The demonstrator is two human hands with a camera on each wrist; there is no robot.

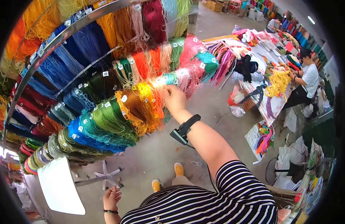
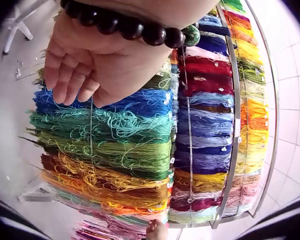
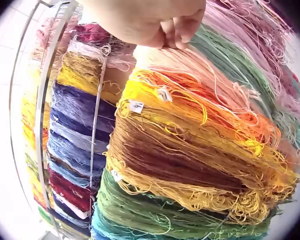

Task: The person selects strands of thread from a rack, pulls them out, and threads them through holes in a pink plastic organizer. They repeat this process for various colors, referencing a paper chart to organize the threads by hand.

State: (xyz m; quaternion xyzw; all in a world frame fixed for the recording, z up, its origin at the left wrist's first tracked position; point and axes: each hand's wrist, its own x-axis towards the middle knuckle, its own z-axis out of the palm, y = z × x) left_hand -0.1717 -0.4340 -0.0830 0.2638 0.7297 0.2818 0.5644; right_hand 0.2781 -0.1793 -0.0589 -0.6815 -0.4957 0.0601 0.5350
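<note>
Skeins of colored thread hang side by side over the curved bars of a tiered rack. In the head view my right hand (image 1: 175, 99) is at the front row, its fingers curled at the top of a peach skein (image 3: 175, 62). The right wrist view shows those fingertips pinching at the peach threads, partly hidden behind the hand. Orange skeins (image 3: 190, 95), a brown skein (image 3: 170, 150) and a pale green skein (image 3: 230, 65) hang beside it. My left hand (image 1: 111, 198) hangs low, loosely curled and holding nothing, away from the blue skeins (image 1: 82, 130).
A metal rack bar (image 1: 41, 56) curves around at the left. Below the rack stand a white board (image 1: 60, 186) and a wheeled base (image 1: 107, 174). At right, a person (image 1: 310, 74) handles yellow thread (image 1: 280, 81) at a cluttered table (image 1: 267, 115). Plastic bags lie on the floor.
</note>
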